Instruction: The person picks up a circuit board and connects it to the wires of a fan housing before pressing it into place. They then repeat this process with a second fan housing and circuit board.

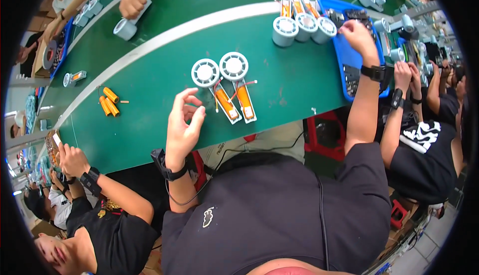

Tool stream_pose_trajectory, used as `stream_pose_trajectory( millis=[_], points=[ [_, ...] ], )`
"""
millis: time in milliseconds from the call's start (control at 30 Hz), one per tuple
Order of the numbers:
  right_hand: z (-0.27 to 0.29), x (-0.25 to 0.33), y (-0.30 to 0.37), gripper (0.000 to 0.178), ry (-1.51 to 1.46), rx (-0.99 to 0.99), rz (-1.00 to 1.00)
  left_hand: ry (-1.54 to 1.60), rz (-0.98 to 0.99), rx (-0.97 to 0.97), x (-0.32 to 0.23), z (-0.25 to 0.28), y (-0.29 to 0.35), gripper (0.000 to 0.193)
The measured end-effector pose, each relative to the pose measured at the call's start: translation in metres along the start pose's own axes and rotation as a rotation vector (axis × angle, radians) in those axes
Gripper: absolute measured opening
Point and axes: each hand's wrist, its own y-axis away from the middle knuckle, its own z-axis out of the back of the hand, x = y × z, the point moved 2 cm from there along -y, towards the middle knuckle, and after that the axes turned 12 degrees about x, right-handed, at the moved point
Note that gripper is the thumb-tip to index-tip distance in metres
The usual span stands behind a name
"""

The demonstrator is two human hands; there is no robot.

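Two pale grey handheld fan bodies lie side by side on the green table. Each has a round slotted head, like the left fan body and the right fan body, and an orange cell with thin wires in its handle. My left hand is just left of their handles, fingers loosely curled and apart, holding nothing. Over a blue tray of small black parts, my right hand has its fingers drawn together at the tray's left part. Whatever is between those fingertips is too small to make out.
Several more fan bodies stand left of the tray. Orange cells lie in a group at the left. A pale raised strip curves across the table; beyond it a co-worker's hand holds a fan body. Other people sit close on both sides.
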Motion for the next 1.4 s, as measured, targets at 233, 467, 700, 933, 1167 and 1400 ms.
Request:
stream_pose_trajectory(
  millis=[233, 467, 700, 933, 1167, 1400],
  points=[
    [-0.018, -0.061, -0.035, 0.039, -0.036, 0.331, -0.299, -0.090, -0.063, -0.037, -0.019, -0.006, 0.005, 0.038],
    [0.005, -0.037, 0.038, 0.024, -0.600, -0.097, -0.110, -0.120, -0.032, -0.078, -0.022, 0.013, 0.023, 0.038],
    [-0.068, 0.246, 0.159, 0.023, -0.157, -0.111, 1.095, 0.810, -0.037, 0.076, -0.031, -0.013, 0.007, 0.047],
    [-0.091, 0.309, 0.186, 0.030, -0.265, 0.190, 1.199, 0.652, 0.081, 0.560, -0.009, -0.018, 0.027, 0.047],
    [-0.116, 0.306, 0.175, 0.026, -0.053, 0.281, 0.995, 0.226, -0.073, 0.079, 0.006, -0.004, 0.028, 0.037],
    [-0.134, 0.302, 0.160, 0.018, -0.219, 0.153, 0.952, 0.280, -0.077, 0.017, 0.000, -0.002, 0.014, 0.036]
  ],
)
